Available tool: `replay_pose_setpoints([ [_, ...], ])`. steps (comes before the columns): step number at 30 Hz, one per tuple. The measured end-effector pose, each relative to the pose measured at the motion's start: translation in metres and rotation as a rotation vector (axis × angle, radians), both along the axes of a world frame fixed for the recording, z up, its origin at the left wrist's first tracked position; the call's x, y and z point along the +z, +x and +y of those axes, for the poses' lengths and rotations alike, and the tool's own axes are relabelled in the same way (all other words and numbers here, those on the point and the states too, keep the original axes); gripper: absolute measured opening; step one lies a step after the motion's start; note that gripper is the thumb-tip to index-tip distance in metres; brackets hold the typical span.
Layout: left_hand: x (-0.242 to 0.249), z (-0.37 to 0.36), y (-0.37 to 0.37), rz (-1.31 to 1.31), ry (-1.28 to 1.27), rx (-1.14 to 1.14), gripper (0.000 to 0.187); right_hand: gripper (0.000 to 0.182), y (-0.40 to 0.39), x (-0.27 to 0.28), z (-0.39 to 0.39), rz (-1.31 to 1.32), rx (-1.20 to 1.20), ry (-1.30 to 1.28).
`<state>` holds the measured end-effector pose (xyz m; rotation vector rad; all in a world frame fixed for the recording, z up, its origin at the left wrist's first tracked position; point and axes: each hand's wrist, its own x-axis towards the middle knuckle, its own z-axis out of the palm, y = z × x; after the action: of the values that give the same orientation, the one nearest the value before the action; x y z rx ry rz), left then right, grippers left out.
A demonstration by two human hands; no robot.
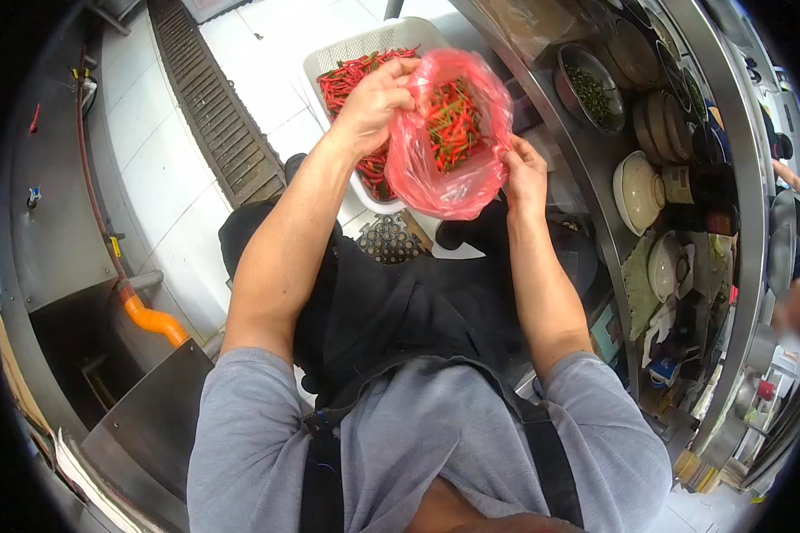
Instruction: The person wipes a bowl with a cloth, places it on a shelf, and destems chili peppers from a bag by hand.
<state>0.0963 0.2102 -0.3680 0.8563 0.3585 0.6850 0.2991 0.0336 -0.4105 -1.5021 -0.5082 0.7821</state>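
Between my two hands hangs a thin red plastic bag (pixel 449 197), its mouth spread wide toward me. Red chilli peppers (pixel 453 124) with green stems lie inside it. My left hand (pixel 378 102) pinches the bag's rim on the left, fingers closed. On the opposite side my right hand (pixel 524 173) grips the rim between thumb and fingers. Beneath and behind the bag stands a white plastic basket (pixel 409 35) on the floor, holding many more red chillies (pixel 356 75). The bag hides much of the basket's right part.
Metal shelving (pixel 587 169) on the right carries bowls, including a metal bowl of chopped green pieces (pixel 591 93) and a cream bowl (pixel 638 191). A floor drain grate (pixel 213 107) runs along the left, beside a steel unit with an orange pipe (pixel 151 318). Another person's arm (pixel 791 178) shows far right.
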Motion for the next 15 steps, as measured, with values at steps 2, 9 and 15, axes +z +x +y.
replay_pose_setpoints([
  [2,-0.007,-0.003,-0.002,-0.192,-0.141,-0.149,0.048,0.03,-0.001,-0.009,-0.011,0.021,-0.011,0.008],
  [9,-0.072,0.006,0.004,0.342,-0.227,0.083,0.038,0.038,0.0,-0.039,-0.028,-0.209,0.074,-0.302],
  [15,-0.024,-0.02,0.026,-0.235,-0.405,-0.087,0.057,0.043,-0.007,-0.037,-0.028,-0.212,0.077,-0.252],
])
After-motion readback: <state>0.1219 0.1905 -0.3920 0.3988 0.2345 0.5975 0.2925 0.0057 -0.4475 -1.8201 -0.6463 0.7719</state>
